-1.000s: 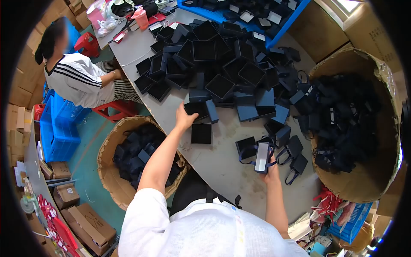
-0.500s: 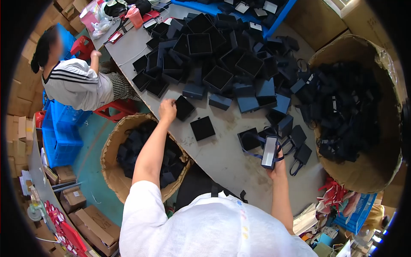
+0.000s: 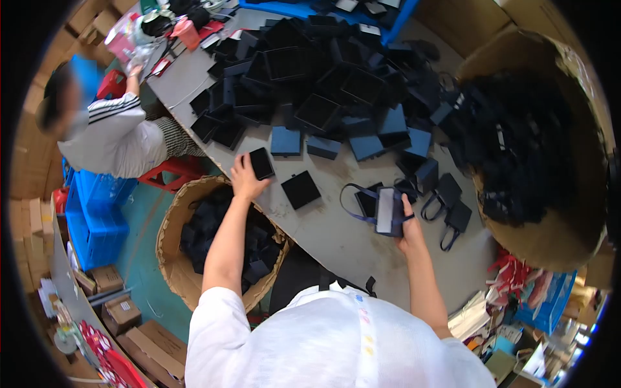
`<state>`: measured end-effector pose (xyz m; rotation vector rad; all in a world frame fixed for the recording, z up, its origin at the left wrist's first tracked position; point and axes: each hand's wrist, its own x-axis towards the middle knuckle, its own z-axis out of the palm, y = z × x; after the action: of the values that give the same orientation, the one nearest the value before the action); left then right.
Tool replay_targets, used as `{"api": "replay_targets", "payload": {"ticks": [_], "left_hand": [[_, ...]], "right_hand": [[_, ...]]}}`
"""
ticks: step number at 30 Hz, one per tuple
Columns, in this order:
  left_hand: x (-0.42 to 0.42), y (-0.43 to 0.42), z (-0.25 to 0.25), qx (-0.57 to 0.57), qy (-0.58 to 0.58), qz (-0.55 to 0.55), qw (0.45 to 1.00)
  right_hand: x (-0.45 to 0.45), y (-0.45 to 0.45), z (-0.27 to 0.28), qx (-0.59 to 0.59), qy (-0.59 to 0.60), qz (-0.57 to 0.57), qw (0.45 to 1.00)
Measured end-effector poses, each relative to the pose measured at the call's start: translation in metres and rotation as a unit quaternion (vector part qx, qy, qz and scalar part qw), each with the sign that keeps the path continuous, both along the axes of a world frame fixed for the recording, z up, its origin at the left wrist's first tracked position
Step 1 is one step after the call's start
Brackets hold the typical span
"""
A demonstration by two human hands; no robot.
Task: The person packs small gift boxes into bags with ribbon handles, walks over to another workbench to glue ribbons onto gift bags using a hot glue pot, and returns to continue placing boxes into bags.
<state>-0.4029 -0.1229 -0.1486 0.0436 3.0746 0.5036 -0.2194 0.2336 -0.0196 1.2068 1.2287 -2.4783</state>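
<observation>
My left hand (image 3: pixel 246 180) has its thumb and fingers around the near-left edges of a small black box (image 3: pixel 261 163) at the table's edge. Right beside it lies another flat black box piece (image 3: pixel 301 190) with a small tab. In my right hand (image 3: pixel 409 226) is a dark blue gift box (image 3: pixel 386 210) with a ribbon handle, its pale face turned up. Behind that box, partly covered, a black open box (image 3: pixel 370 199) rests on the table. Several dark blue boxes (image 3: pixel 285 141) stand just beyond my left hand.
A heap of black and blue boxes (image 3: pixel 317 110) covers the table's far part. A large round carton (image 3: pixel 517 249) of dark ribboned boxes stands at right, another carton (image 3: pixel 169 262) at lower left. A person (image 3: pixel 123 132) sits at left near blue crates (image 3: pixel 97 223).
My left hand has opened out around the black box, which has shifted and turned. The gift box in my right hand has moved slightly left and up. The other person's arm reaches farther forward.
</observation>
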Motion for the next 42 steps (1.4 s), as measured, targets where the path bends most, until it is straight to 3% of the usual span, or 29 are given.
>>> {"api": "replay_targets", "payload": {"ticks": [5,7,9,11,15,18,23,25,26,27,29,31,32,34,35,39,42], "left_hand": [[0.010,-0.003,0.008,0.042,0.036,0.005,0.998],[0.034,0.035,0.081,0.308,0.053,-0.027,0.949],[0.070,0.071,0.156,0.346,0.032,-0.200,0.916],[0.094,0.092,0.185,0.351,-0.019,-0.301,0.886],[0.113,0.106,0.175,0.309,-0.117,-0.326,0.886],[0.121,0.107,0.171,0.247,-0.121,-0.348,0.896],[0.128,0.110,0.159,0.296,-0.148,-0.393,0.858],[0.134,0.114,0.137,0.508,-0.086,-0.264,0.816],[0.145,0.125,0.129,0.595,-0.159,-0.209,0.759],[0.152,0.125,0.128,0.479,-0.110,-0.192,0.849],[0.152,0.101,0.123,0.480,-0.091,-0.172,0.855],[0.148,0.053,0.128,0.397,-0.180,-0.208,0.876],[0.151,0.025,0.127,0.265,-0.156,-0.205,0.929],[0.156,-0.007,0.130,0.060,-0.122,-0.137,0.981],[0.161,-0.014,0.134,-0.012,-0.118,-0.074,0.990],[0.159,0.007,0.122,0.172,-0.097,-0.132,0.971],[0.163,0.040,0.114,0.181,-0.107,-0.196,0.958]], "right_hand": [[0.005,0.006,-0.022,0.025,0.061,0.032,0.997],[0.001,0.004,-0.023,0.078,0.033,0.002,0.996],[0.006,-0.005,-0.020,0.151,-0.023,-0.007,0.988],[0.005,-0.006,-0.026,0.141,-0.014,0.022,0.990],[-0.001,-0.017,0.008,0.109,0.051,0.095,0.988],[0.003,-0.024,0.006,0.195,0.084,0.107,0.971],[0.008,-0.032,0.001,0.216,0.109,0.168,0.956],[0.014,-0.057,-0.021,0.257,0.089,0.175,0.946],[0.016,-0.084,-0.014,0.315,0.117,0.186,0.924],[0.018,-0.096,-0.027,0.282,0.153,0.168,0.932],[0.013,-0.087,0.012,0.221,0.241,0.316,0.891],[-0.001,-0.036,0.026,0.168,0.205,0.586,0.766],[-0.009,-0.001,-0.004,0.441,0.333,0.509,0.661],[-0.032,0.068,-0.039,0.750,0.142,0.287,0.578],[-0.038,0.092,-0.049,0.790,0.088,0.194,0.575],[-0.060,0.142,-0.092,0.786,-0.018,0.296,0.542],[-0.062,0.133,-0.076,0.782,-0.070,0.321,0.530]]}}
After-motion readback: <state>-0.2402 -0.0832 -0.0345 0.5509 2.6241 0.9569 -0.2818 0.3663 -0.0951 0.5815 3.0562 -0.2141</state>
